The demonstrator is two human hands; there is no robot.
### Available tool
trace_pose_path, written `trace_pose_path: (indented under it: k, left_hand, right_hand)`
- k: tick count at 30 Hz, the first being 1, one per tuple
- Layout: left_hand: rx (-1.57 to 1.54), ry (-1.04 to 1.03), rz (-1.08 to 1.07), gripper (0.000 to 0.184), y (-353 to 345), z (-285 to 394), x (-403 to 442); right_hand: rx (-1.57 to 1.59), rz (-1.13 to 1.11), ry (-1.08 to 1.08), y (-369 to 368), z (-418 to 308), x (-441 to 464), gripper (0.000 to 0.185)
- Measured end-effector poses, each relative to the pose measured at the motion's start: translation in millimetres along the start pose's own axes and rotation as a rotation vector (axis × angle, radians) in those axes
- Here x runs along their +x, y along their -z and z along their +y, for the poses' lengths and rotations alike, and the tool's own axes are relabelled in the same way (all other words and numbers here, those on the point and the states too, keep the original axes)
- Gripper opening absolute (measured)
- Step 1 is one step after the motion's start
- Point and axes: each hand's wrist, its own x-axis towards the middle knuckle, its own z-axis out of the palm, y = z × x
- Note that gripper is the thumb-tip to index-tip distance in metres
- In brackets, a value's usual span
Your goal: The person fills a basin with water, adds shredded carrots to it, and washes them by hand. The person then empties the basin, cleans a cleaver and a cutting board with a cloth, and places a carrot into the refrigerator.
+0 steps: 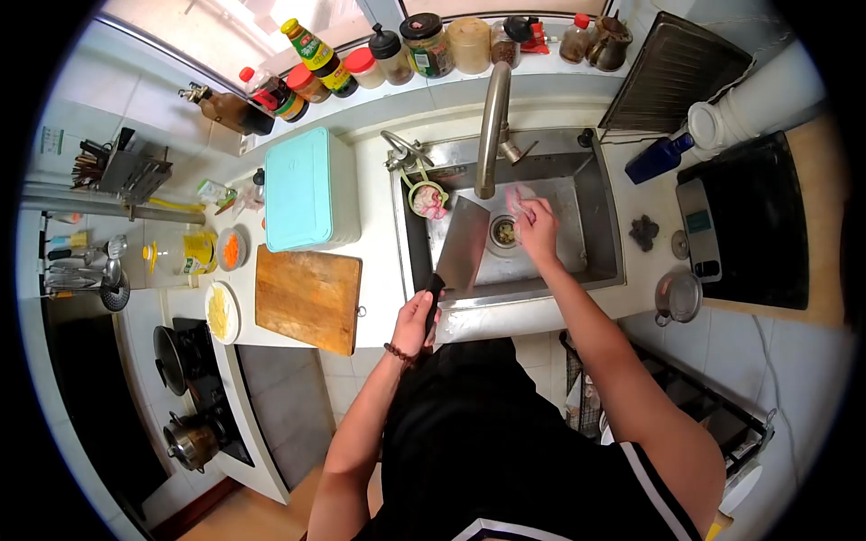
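Note:
My left hand is closed round the black handle of a cleaver, whose wide blade lies over the left part of the steel sink. Over the sink's right part, my right hand pinches a pink and white cloth, near the drain. The faucet reaches over the sink between the two hands, its spout just above the blade. A green-rimmed strainer with pinkish scraps hangs in the sink's left back corner.
A wooden cutting board and a turquoise-lidded box stand left of the sink, with a plate of yellow shreds and a bowl of orange pieces farther left. Right of it are a blue bottle and a metal pot.

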Motion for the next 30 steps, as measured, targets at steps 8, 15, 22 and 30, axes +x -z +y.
trace_pose_path:
  k: [8,15,22,30]
  left_hand:
    - [-0.053,0.007,-0.062,0.036,2.5,1.7,6.0]
    - [0.023,0.016,-0.011,0.036,15.7,-7.4,16.8]
    - [0.021,-0.033,-0.042,0.033,4.4,-4.2,24.4]
    - [1.325,-0.664,0.201,0.038,24.4,-14.8,40.7]
  right_hand:
    - [0.177,-0.3,0.546,-39.1,-38.8,-32.7,0.028]
    - [0.079,-0.142,0.004,-31.4,-10.3,-10.0,0.026]
    - [0.184,-0.354,0.179,-48.4,-26.6,-52.6,0.024]
    - [0.092,-0.159,-0.029,4.1,-47.9,4.7,0.026]
